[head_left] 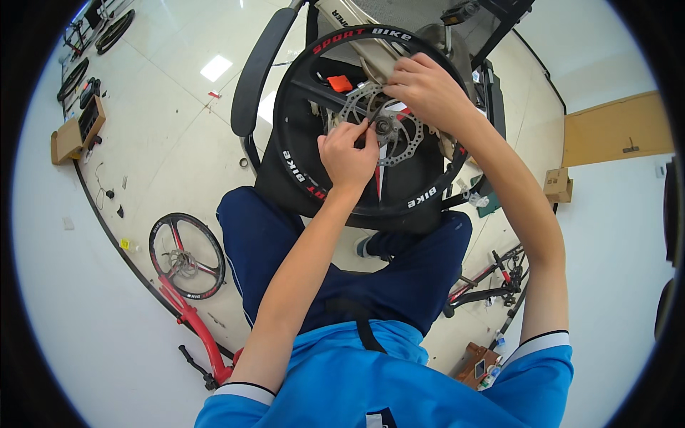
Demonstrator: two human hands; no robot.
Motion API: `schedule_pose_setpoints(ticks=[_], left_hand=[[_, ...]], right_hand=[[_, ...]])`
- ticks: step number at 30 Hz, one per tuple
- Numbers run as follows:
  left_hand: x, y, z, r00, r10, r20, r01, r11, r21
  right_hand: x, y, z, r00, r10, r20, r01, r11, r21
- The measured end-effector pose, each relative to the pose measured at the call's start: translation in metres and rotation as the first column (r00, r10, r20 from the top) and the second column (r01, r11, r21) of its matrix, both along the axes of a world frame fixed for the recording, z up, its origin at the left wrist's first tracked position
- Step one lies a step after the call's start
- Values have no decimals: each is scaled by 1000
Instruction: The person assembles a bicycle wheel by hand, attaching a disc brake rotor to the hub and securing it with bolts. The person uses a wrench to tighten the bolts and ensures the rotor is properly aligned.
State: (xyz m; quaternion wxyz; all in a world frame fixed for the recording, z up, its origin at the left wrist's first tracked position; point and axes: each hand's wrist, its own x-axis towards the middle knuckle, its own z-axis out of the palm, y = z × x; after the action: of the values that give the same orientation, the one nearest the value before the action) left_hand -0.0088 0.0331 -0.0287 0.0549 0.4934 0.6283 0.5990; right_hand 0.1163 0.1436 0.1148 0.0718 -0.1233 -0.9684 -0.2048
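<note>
A black bicycle wheel (284, 118) with broad red, white and black spokes lies flat on a black chair in front of me. A silver disc brake rotor (408, 151) surrounds the wheel's hub (384, 127). My left hand (348, 153) is closed in a pinch beside the hub, over the rotor's left part; whatever the fingertips hold is too small to make out. My right hand (428, 89) reaches over the rotor's upper right part with its fingers curled down. Its fingertips are partly hidden, and I cannot tell what is in them.
The chair's armrest (258, 75) rises left of the wheel. A cream-coloured long part (348, 18) and an orange-red piece (340, 83) lie near the wheel's far side. On the floor are another wheel (187, 255), a red frame (196, 324), a dark bike frame (492, 289) and cardboard boxes (559, 185).
</note>
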Motion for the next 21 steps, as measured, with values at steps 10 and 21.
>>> schedule_pose_setpoints(ticks=[10, 21], left_hand=[[-7, -3, -3, 998, -26, 56, 26, 1000, -1], [-20, 5, -5, 982, -187, -9, 187, 982, 20]], right_hand=[[-36, 2, 10, 979, -57, 194, 60, 998, -13], [-1, -51, -45, 575, -747, -333, -119, 326, -938]])
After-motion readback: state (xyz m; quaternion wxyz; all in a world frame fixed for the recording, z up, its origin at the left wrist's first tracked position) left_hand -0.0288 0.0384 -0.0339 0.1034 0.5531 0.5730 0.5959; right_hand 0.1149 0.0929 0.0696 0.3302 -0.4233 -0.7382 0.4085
